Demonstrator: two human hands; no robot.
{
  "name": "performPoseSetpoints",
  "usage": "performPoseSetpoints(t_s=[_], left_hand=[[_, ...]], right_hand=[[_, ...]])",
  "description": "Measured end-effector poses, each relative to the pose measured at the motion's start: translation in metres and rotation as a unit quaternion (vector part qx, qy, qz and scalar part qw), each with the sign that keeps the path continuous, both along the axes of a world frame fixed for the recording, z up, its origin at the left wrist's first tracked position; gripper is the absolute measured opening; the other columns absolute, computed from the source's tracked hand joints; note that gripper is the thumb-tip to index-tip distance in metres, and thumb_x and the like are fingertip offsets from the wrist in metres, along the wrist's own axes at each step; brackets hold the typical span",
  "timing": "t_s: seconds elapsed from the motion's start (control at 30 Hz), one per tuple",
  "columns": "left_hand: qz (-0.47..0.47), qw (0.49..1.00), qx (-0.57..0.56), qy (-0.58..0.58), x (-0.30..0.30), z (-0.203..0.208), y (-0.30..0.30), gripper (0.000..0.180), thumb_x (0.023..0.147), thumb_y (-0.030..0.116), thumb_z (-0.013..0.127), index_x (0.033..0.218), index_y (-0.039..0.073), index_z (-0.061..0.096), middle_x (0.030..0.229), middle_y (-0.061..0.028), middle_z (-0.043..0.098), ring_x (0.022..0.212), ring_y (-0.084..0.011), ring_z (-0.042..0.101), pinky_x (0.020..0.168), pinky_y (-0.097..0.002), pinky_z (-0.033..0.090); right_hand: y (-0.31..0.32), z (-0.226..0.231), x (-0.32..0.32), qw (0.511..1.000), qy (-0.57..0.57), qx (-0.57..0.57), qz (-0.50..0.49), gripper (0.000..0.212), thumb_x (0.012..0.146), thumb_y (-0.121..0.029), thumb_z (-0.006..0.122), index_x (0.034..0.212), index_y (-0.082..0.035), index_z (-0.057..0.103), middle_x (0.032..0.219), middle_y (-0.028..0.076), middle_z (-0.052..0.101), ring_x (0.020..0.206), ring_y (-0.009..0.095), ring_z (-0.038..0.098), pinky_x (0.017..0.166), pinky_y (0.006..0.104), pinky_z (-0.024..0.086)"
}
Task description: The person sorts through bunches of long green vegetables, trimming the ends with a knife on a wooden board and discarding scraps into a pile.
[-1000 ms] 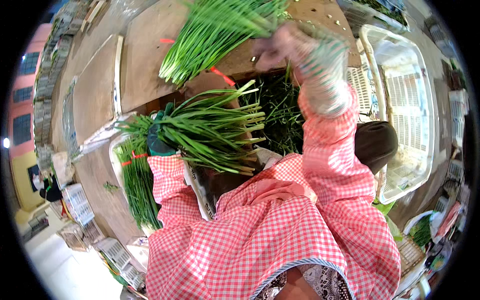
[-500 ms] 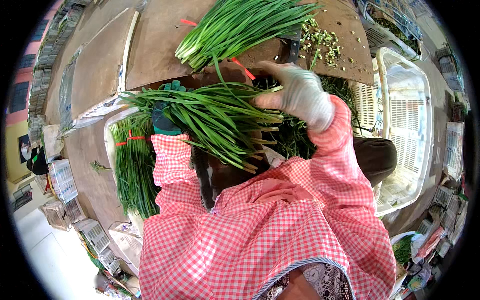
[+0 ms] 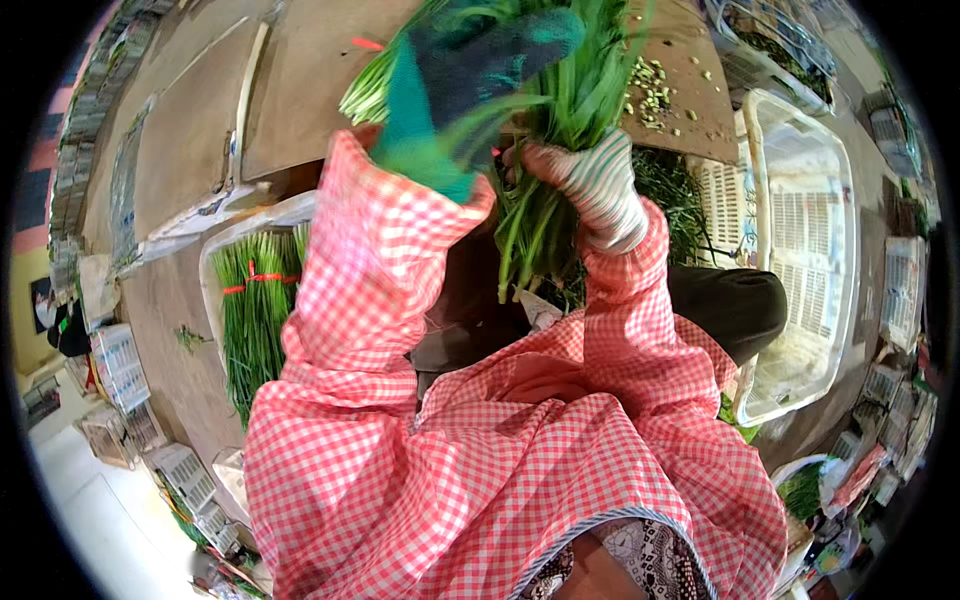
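Note:
A thick bunch of green chives (image 3: 560, 110) stands nearly upright in front of me, held in both gloved hands. My left hand (image 3: 470, 70), in a dark green glove, wraps the bunch high up. My right hand (image 3: 590, 180), in a striped glove, grips the stalks lower down near their pale ends. Both arms wear red-and-white checked sleeves. Part of the bunch is hidden behind my left glove.
A wooden board (image 3: 300, 90) lies ahead with cut chive bits (image 3: 650, 85) on its right. A white tray (image 3: 215, 270) at my left holds tied chive bundles (image 3: 250, 310). White plastic crates (image 3: 810, 250) stand at my right. Stacked crates (image 3: 120, 370) sit lower left.
The bunch that lay sideways across my left hand now stands upright. My left hand has risen to grip it high, and my right hand has closed on the stalks below.

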State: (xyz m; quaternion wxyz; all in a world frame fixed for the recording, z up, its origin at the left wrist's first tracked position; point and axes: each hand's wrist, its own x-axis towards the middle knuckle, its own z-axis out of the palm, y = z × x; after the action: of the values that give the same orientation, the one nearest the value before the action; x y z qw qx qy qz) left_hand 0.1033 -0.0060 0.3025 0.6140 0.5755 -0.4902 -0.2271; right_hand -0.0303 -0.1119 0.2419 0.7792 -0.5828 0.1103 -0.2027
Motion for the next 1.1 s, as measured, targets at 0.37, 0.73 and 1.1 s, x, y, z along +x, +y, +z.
performPoseSetpoints(t_s=[0.37,0.73,1.1], left_hand=[[0.047,0.954,0.261,0.143,-0.022,-0.13,0.016,0.063,0.088,0.04,0.051,0.134,0.0,0.035,0.128,-0.0162,0.049,0.115,-0.0307,0.05,0.099,-0.0447,0.039],[-0.184,0.657,-0.085,0.727,-0.08,-0.201,-0.031,0.081,0.08,0.057,0.052,0.134,-0.002,0.034,0.126,-0.0246,0.047,0.113,-0.0385,0.05,0.096,-0.0497,0.041],[-0.238,0.623,-0.092,0.74,-0.081,-0.197,-0.027,0.094,0.075,0.07,0.047,0.135,-0.002,0.032,0.125,-0.0279,0.047,0.111,-0.0404,0.051,0.096,-0.0551,0.041]], right_hand=[[-0.048,0.007,-0.026,0.986,0.041,0.145,-0.073,0.043,0.079,-0.027,0.064,0.11,0.002,0.057,0.075,0.011,0.064,0.06,0.018,0.061,0.055,0.0292,0.052],[-0.087,-0.071,-0.052,0.907,0.288,-0.305,-0.038,0.049,0.086,-0.048,0.053,0.102,-0.003,0.064,0.078,0.016,0.066,0.076,0.027,0.064,0.071,0.0349,0.047],[-0.024,-0.073,-0.097,0.932,0.327,-0.156,0.014,0.035,0.081,-0.032,0.063,0.086,0.003,0.064,0.065,0.004,0.061,0.058,0.012,0.056,0.053,0.0265,0.046]])
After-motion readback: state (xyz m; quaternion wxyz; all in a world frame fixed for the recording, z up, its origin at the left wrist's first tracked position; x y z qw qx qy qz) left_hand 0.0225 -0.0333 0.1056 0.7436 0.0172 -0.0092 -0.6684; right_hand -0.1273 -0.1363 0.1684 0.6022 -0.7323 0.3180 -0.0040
